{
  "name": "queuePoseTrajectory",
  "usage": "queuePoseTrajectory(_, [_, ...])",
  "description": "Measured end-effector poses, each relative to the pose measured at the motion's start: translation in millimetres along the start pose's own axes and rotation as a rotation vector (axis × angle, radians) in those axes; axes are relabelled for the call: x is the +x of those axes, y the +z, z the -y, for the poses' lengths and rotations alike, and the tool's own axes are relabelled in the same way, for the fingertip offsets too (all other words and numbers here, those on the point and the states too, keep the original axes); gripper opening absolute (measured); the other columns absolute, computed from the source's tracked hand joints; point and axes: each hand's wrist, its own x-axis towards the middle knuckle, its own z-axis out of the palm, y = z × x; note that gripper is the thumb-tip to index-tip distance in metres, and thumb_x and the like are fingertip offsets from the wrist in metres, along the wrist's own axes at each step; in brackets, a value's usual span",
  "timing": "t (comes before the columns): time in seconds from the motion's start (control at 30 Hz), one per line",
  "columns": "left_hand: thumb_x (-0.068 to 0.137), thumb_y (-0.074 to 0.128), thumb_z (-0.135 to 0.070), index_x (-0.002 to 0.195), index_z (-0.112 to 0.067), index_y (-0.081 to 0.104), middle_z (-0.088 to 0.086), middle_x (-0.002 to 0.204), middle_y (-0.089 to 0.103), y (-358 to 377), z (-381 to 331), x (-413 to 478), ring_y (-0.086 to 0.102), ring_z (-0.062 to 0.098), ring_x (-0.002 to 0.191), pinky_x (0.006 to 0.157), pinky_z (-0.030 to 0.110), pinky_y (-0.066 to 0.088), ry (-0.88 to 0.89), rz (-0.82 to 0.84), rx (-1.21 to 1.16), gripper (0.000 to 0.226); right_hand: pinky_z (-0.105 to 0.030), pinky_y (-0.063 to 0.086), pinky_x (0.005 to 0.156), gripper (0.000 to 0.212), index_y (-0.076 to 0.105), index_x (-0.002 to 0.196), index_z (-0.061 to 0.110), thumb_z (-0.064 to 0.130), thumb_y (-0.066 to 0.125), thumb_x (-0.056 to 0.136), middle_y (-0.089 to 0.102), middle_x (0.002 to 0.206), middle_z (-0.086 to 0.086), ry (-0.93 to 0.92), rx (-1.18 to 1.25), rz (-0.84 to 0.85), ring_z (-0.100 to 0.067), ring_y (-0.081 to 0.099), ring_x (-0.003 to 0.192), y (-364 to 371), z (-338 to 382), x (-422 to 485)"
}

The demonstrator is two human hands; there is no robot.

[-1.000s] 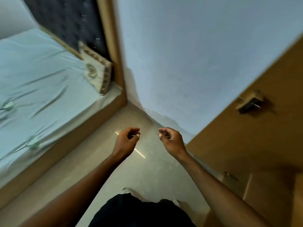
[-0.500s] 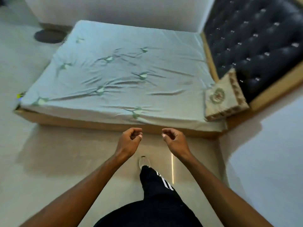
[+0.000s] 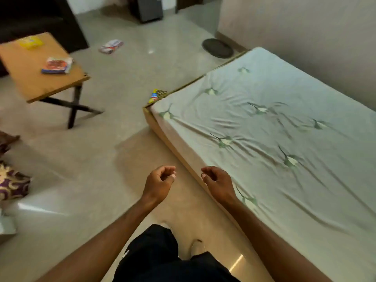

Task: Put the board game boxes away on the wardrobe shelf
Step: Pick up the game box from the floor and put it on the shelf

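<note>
I have swung round from the wall and bed to face the room, so the boxes come into sight. My left hand (image 3: 160, 181) and right hand (image 3: 216, 180) hang loosely curled, gripping nothing; one box (image 3: 56, 65) lies near the tabletop's (image 3: 26, 78) right edge, another (image 3: 111, 46) on the floor (image 3: 122, 88), and a third (image 3: 157, 95) at the bed's (image 3: 264, 139) corner.

1. One view only, worn on the head, looking forward and steeply down from standing height; no second view shares the scene.
2. Nearest the lens, at 6 o'clock, the wearer's dark trousers (image 3: 162, 259); both bare forearms reach up from the bottom edge towards centre.
3. The polished beige tile floor (image 3: 114, 151) fills the middle ground.
4. From 1 to 4 o'clock runs the low bed with the pale green sheet (image 3: 274, 139), close by.
5. At 10 o'clock, further off, the small wooden folding table (image 3: 32, 78); wide-angle bending shows at the edges.
</note>
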Motion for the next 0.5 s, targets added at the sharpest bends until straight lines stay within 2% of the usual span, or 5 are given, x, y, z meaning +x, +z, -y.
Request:
queuePoseTrajectory(0.07, [0.088, 0.065, -0.014, 0.098, -0.034, 0.067, -0.006, 0.096, 0.073, -25.1, 0.5, 33.8, 0.069, 0.009, 0.093, 0.085, 0.030, 0.058, -0.025, -0.086, -0.031, 0.022, -0.014, 0.050, 0.075, 0.018, 0.070, 0.106, 0.018, 0.018, 0.064, 0.089, 0.071, 0.094, 0.005, -0.045, -0.037, 0.080, -0.004, 0.065, 0.087, 24.3, 22.9, 45.9])
queuePoseTrajectory(0.17, [0.087, 0.065, -0.014, 0.096, -0.034, 0.068, -0.005, 0.094, 0.074, -67.1, 1.0, 88.5, 0.069, 0.009, 0.091, 0.085, 0.031, 0.058, -0.046, -0.172, -0.061, 0.022, -0.008, 0.047, 0.075, 0.021, 0.070, 0.109, 0.017, 0.018, 0.064, 0.089, 0.070, 0.099, 0.006, -0.099, -0.083, 0.162, -0.001, 0.064, 0.089, 64.7, 57.4, 110.4])
queuePoseTrajectory(0.33, [0.086, 0.066, -0.013, 0.094, -0.030, 0.069, -0.003, 0.090, 0.074, -158.9, -10.7, 192.7, 0.070, 0.011, 0.086, 0.083, 0.033, 0.059, -0.064, -0.271, -0.069, 0.019, -0.004, 0.044, 0.069, 0.022, 0.068, 0.112, 0.016, 0.019, 0.063, 0.091, 0.069, 0.103, 0.004, -0.132, -0.118, 0.233, 0.000, 0.062, 0.089, 140.8, 135.1, 218.0])
queuePoseTrajectory(0.5, [0.087, 0.066, -0.012, 0.097, -0.025, 0.071, -0.003, 0.091, 0.074, -248.3, -29.2, 297.7, 0.070, 0.012, 0.087, 0.085, 0.035, 0.059, -0.063, -0.329, -0.074, 0.017, -0.010, 0.048, 0.077, 0.022, 0.069, 0.111, 0.017, 0.021, 0.063, 0.090, 0.069, 0.101, 0.005, -0.147, -0.101, 0.242, -0.004, 0.063, 0.090, 209.9, 215.1, 318.8])
